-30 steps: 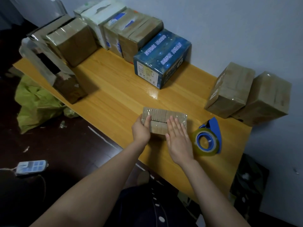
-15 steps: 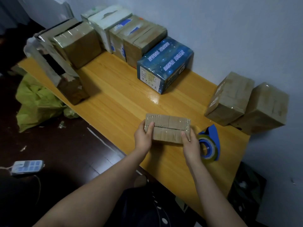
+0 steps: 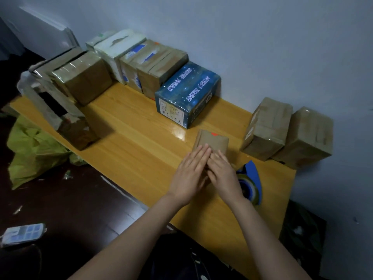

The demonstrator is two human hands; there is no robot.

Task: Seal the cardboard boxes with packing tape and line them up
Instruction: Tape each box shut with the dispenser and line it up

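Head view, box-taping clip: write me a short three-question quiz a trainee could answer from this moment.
1. True or false: the right hand grips the tape dispenser.
2. On the small cardboard box, the left hand and right hand are: A flat, fingers straight; B curled around its ends; C lifted clear of it.
3. How many brown boxes stand together at the table's right end?
Key: 1 false, the tape dispenser lies on the table; 2 A; 3 two.

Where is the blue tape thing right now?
In the head view, the blue tape dispenser lies on the wooden table just right of the right hand, in front of the two brown boxes.
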